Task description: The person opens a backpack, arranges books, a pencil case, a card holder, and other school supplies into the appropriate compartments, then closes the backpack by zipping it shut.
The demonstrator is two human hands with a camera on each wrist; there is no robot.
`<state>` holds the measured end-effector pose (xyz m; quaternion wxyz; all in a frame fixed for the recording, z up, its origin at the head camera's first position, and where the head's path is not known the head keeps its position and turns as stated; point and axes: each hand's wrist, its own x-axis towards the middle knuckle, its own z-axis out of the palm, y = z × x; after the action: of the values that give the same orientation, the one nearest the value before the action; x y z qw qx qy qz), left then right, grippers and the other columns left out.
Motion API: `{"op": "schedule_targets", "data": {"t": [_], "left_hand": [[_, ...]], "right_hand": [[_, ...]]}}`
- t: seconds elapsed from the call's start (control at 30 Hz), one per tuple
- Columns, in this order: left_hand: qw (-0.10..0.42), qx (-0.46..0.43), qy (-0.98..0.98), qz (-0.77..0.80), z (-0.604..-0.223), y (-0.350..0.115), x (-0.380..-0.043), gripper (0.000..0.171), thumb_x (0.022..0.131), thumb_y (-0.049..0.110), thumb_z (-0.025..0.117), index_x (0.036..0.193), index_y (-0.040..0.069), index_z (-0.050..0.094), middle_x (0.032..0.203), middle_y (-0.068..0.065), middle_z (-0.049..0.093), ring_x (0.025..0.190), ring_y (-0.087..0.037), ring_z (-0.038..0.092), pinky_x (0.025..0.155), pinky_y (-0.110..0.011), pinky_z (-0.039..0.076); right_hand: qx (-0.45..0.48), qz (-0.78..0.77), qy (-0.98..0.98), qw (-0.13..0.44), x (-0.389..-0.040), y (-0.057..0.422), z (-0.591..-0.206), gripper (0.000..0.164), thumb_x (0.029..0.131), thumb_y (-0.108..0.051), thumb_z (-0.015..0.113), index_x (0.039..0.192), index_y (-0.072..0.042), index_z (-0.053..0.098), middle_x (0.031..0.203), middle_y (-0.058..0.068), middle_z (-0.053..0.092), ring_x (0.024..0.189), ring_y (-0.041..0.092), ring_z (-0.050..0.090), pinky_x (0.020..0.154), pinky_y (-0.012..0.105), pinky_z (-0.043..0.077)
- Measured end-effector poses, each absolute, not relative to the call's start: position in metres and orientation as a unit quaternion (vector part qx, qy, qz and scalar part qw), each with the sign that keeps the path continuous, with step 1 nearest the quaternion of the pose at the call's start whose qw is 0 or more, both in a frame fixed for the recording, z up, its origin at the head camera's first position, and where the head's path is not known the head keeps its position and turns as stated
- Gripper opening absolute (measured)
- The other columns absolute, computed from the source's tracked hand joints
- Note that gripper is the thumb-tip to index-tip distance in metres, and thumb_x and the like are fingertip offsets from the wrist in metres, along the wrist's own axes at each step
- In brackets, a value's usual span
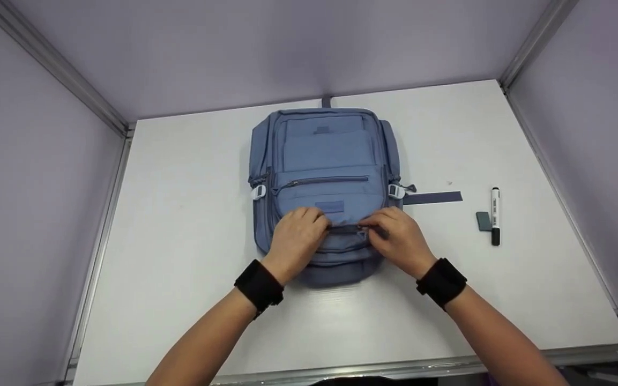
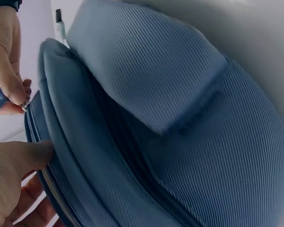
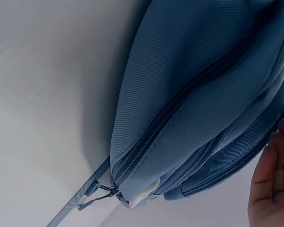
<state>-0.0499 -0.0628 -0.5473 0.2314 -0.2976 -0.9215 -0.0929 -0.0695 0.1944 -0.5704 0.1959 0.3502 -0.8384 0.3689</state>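
A blue backpack (image 1: 327,153) lies flat on the white table, its front face up. My left hand (image 1: 299,236) grips the fabric edge beside the lower front pocket's zipper; in the left wrist view, its thumb (image 2: 38,153) presses one side while the fingers go behind the edge. To its right, my right hand (image 1: 400,238) pinches a small metal zipper pull (image 2: 25,107) with a blue tab at that same zipper. In the right wrist view only part of the right hand (image 3: 274,175) shows, at the right edge.
A white marker (image 1: 496,209) with black ends lies right of the backpack, beside a small dark green block (image 1: 483,221). One dark strap (image 1: 433,198) stretches right across the table (image 1: 191,225). Another zipper (image 1: 330,180) crosses the backpack higher up. Grey-purple panels stand around the table.
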Motion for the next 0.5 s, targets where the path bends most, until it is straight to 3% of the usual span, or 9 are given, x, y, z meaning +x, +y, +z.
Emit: {"op": "schedule_targets", "data": {"t": [0.23,0.5], "left_hand": [[0.266,-0.292,-0.916,-0.076,-0.548,-0.062,-0.05,0.01,0.098,0.012,0.067,0.088,0.012,0.069,0.084,-0.001,0.063,0.076,-0.02,0.063,0.056,-0.033,0.052],[0.261,-0.281,-0.919,-0.089,-0.545,-0.06,-0.049,0.013,0.099,0.015,0.068,0.086,0.013,0.069,0.081,-0.001,0.062,0.073,-0.021,0.063,0.053,-0.034,0.052]], "right_hand": [[0.301,0.382,-0.857,0.169,-0.066,0.197,-0.567,0.02,0.086,0.005,0.076,0.099,-0.011,0.077,0.094,-0.002,0.069,0.084,0.013,0.06,0.073,0.028,0.048],[0.228,0.369,-0.886,0.164,-0.071,0.212,-0.564,0.019,0.082,0.008,0.075,0.095,-0.007,0.075,0.088,0.002,0.067,0.081,0.015,0.06,0.07,0.031,0.049]]}}
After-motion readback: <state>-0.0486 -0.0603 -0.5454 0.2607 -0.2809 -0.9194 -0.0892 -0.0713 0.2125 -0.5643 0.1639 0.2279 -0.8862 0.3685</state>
